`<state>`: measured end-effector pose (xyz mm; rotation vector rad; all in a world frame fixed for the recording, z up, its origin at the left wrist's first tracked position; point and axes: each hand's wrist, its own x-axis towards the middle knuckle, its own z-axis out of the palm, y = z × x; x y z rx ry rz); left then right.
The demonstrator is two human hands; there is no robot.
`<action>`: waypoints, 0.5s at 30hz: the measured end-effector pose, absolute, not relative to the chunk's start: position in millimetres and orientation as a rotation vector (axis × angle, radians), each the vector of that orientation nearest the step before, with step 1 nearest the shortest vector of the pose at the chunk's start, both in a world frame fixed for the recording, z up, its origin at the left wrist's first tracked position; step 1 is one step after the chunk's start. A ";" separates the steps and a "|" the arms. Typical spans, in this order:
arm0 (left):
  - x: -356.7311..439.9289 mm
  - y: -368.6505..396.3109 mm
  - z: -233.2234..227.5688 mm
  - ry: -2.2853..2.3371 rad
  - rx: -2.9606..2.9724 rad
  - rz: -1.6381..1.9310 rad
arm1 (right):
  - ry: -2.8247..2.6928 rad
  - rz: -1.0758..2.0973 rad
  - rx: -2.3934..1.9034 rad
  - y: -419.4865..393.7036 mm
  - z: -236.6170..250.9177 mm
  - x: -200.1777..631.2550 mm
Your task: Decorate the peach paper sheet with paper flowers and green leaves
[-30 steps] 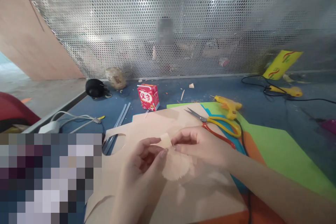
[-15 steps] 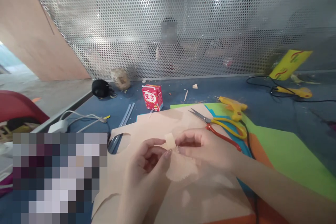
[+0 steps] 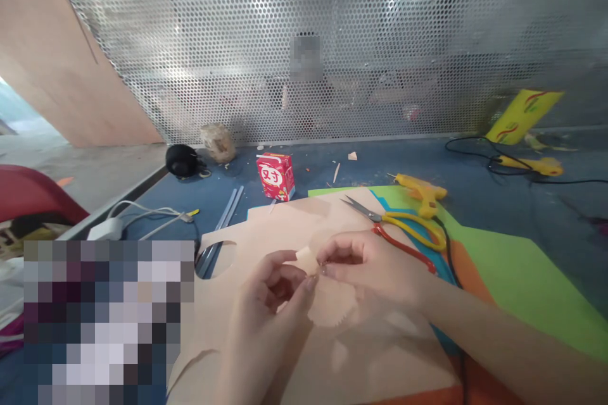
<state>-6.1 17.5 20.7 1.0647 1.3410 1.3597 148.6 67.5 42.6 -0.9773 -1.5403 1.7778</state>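
Fingertips of both hands meet over the middle of the peach foam sheet (image 3: 285,228), and a small peach scrap (image 3: 306,257) sits pinched between them. The left hand (image 3: 270,304) curls its thumb and forefinger nearly closed onto the scrap's near-left edge, the other fingers folded into the palm. The right hand (image 3: 365,266) closes its thumb and forefinger on the scrap's right edge, so both hands grip the same piece. The scrap is short, with no clear long axis; its free corner tips up and away toward the far edge of the table (image 3: 498,202). Just under the hands a fringed, fan-like peach piece (image 3: 332,307) lies flat on the sheet; whether it joins the scrap cannot be told. The sheet itself has a round hole (image 3: 219,257) cut near its left edge. Yellow-and-red scissors (image 3: 403,228) lie on the sheet's far right corner, blades pointing left and away, just beside the right hand. A yellow glue gun (image 3: 420,191) rests beyond them, nozzle to the left. A small red carton (image 3: 275,176) stands closed near the sheet's far edge; its contents are hidden.
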 end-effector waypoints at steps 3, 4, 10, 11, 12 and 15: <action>-7.4 17.4 20.6 1.328 1.095 1.348 | -1.543 1.783 -0.978 67.3 43.1 148.4; -7.6 17.2 20.7 1.332 1.108 1.345 | -1.550 1.779 -0.982 67.3 43.0 148.6; -4.0 15.6 24.6 1.365 1.096 1.398 | -1.598 1.753 -1.009 67.8 44.9 149.2; -3.9 15.6 25.0 1.371 1.104 1.384 | -1.605 1.750 -1.004 67.9 45.4 148.9; -4.3 15.8 25.2 1.384 1.107 1.369 | -1.613 1.743 -1.002 67.9 45.7 148.7; -6.9 17.2 23.8 1.405 1.123 1.337 | -1.645 1.704 -1.008 67.7 45.3 148.0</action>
